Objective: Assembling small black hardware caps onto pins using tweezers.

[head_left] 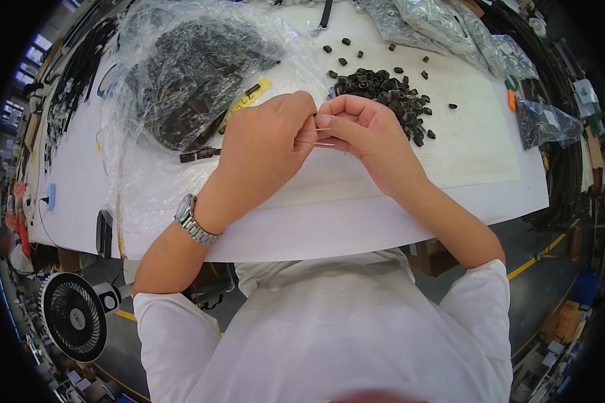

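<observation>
My left hand (265,148) and my right hand (373,138) meet above the table, fingertips nearly touching. Both are closed in a pinch. Thin pale strands (324,142) run between them, looking like fine thread or wire. A tiny dark bit shows where the fingertips meet, too small to name. Just beyond my right hand lies a heap of small black ring-like parts (376,87), with several scattered around it. Left of my left hand, a large clear plastic bag (202,74) holds a mass of dark parts. A yellow strip with dark marks (249,95) lies beside that bag.
More clear bags (430,23) lie at the back right, and a smaller bag of dark parts (548,124) sits on the right edge. Black strips (81,80) cover the far left. A fan (74,317) stands below the table's left side.
</observation>
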`<action>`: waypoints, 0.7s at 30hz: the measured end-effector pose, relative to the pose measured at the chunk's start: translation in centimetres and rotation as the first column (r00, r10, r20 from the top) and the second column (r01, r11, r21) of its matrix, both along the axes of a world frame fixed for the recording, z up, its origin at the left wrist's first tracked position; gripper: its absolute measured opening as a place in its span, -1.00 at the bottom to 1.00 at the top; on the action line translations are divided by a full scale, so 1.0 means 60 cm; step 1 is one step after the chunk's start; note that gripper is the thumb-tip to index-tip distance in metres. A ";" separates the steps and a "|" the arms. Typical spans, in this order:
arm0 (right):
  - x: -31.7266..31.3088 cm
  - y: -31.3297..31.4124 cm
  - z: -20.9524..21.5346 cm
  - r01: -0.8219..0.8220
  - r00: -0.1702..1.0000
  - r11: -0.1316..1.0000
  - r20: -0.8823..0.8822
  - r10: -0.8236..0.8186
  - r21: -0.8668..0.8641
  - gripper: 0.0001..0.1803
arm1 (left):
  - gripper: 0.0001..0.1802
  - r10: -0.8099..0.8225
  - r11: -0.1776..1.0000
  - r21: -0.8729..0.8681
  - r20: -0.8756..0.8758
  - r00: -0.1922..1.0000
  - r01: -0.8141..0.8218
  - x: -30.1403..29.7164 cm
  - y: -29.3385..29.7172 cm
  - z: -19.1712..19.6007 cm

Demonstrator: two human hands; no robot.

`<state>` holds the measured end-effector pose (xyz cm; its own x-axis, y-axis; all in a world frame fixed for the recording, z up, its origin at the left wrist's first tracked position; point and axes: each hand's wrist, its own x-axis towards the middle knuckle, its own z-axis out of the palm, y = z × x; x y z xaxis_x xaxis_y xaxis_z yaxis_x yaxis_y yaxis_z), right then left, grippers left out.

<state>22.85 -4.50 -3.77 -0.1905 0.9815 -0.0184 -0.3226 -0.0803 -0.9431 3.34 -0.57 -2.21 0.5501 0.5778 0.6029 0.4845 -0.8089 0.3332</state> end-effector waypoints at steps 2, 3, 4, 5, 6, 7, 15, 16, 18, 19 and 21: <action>0.017 0.002 0.009 -0.023 1.000 1.000 0.013 0.023 0.005 -0.75 | -0.92 -0.004 0.994 -0.107 0.049 0.999 0.010 -0.004 0.008 0.006; 0.027 0.001 0.018 -0.062 0.997 0.998 0.044 0.063 -0.008 -0.75 | -0.95 -0.037 0.926 -0.370 0.120 0.992 0.079 -0.008 0.013 0.011; 0.033 0.000 0.024 -0.101 0.992 0.995 0.073 0.102 -0.023 -0.75 | -0.95 -0.048 0.785 -0.599 0.196 0.979 0.158 -0.013 0.017 0.014; 0.035 0.001 0.026 -0.103 0.992 0.994 0.072 0.105 -0.023 -0.75 | -0.95 -0.046 0.785 -0.599 0.195 0.980 0.156 -0.015 0.021 0.013; 0.036 0.001 0.027 -0.133 0.989 0.990 0.058 0.135 -0.043 -0.75 | -0.93 -0.084 0.741 -0.627 0.270 0.959 0.242 -0.018 0.024 0.011; 0.038 0.001 0.029 -0.160 0.986 0.985 0.044 0.163 -0.063 -0.74 | -0.91 -0.120 0.689 -0.646 0.347 0.930 0.329 -0.018 0.026 0.011; 0.044 -0.007 0.055 -0.190 0.956 0.977 0.209 0.206 -0.095 -0.83 | -0.84 -0.078 0.112 -0.838 0.528 0.846 0.534 -0.026 0.030 0.007; 0.042 -0.008 0.053 -0.182 0.949 0.980 0.248 0.196 -0.079 -0.86 | -0.83 -0.067 0.018 -0.808 0.587 0.807 0.589 -0.025 0.030 0.004; 0.032 -0.015 0.049 -0.142 0.934 0.989 0.324 0.148 -0.043 -0.88 | -0.82 -0.093 0.092 -0.847 0.516 0.851 0.524 -0.025 0.033 0.003; 0.028 -0.019 0.048 -0.103 0.912 0.995 0.400 0.096 -0.003 -0.89 | -0.81 -0.114 0.167 -0.873 0.444 0.889 0.457 -0.023 0.034 0.002; 0.017 -0.023 0.046 -0.059 0.911 0.998 0.410 0.045 0.021 -0.90 | -0.82 -0.121 0.241 -0.875 0.402 0.907 0.420 -0.019 0.032 0.013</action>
